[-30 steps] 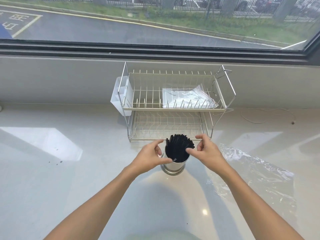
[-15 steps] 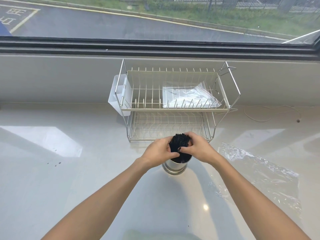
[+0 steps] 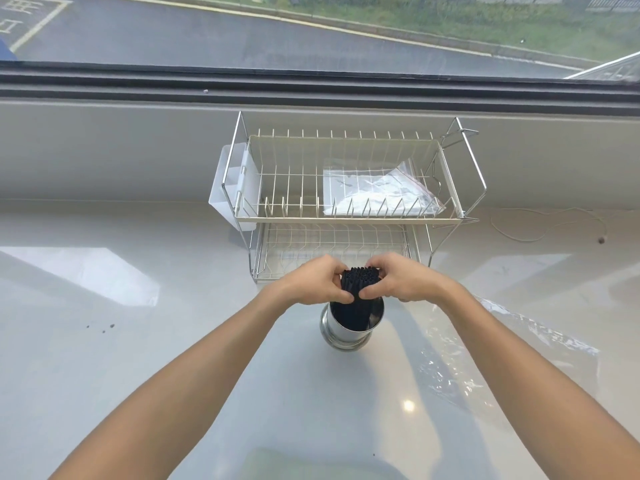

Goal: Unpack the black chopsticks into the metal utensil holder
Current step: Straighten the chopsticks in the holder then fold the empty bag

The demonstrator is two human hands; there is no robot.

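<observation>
1. The black chopsticks stand bundled in the metal holder on the counter.
2. The left hand and the right hand squeeze the bundle's top from both sides.
3. A wire dish rack stands just behind.

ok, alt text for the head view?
Left hand and right hand squeeze a bundle of black chopsticks standing in a metal utensil holder on a pale counter, before a wire dish rack; clear plastic wrap lies right.
</observation>
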